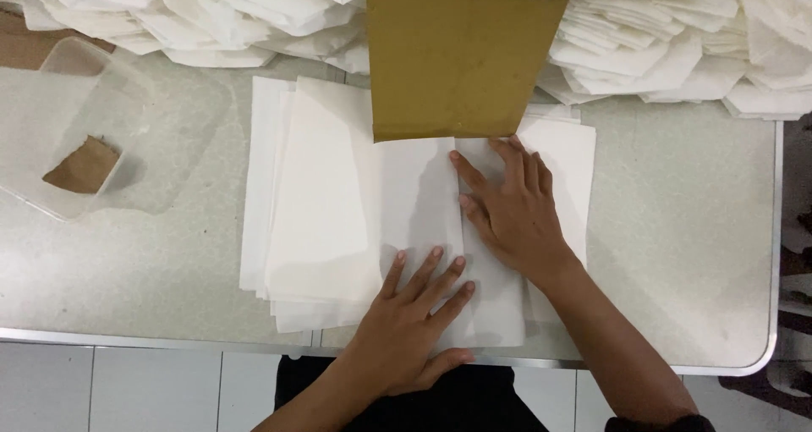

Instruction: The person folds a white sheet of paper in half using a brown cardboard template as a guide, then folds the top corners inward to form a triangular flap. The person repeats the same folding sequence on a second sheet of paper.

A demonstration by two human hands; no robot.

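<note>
At the middle of the table [677, 254], the folded white sheet [440, 229] lies on top of a stack of white paper [313, 212], with my two hands flat on it. My left hand [414, 322] presses its near part, fingers spread. My right hand [512, 208] rests palm down along the fold; neither hand grips anything. A brown cardboard template [461, 55] lies over the sheet's far edge, touching my right fingertips. Heaps of folded white paper [660, 43] line the far side. A clear plastic tray [76, 136] sits at left, holding a brown scrap [83, 166].
</note>
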